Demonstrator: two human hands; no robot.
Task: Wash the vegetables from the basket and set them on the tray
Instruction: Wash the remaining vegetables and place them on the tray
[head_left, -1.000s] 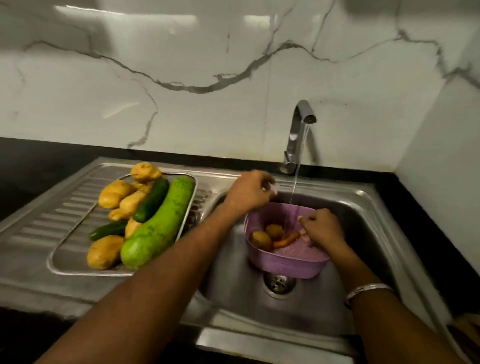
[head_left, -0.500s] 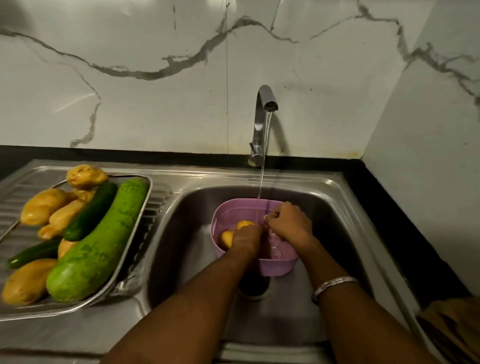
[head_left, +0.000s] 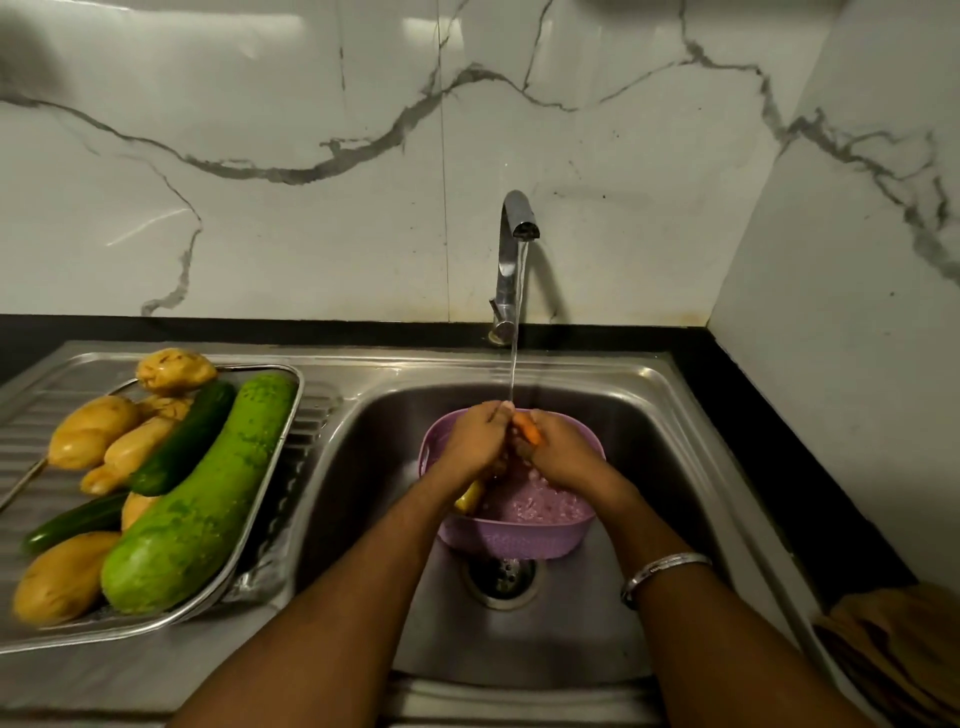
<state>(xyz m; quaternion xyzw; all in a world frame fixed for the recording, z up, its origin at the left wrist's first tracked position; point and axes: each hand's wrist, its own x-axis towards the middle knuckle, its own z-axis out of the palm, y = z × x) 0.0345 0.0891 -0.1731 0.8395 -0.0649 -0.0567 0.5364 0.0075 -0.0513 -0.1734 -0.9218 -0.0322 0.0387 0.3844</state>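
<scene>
No text, label, brand, number or sign can be read anywhere in the head view.

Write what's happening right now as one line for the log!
step: washing | both hands: left hand and right hand hold carrot under running tap | over: purple basket | tray: already loaded
</scene>
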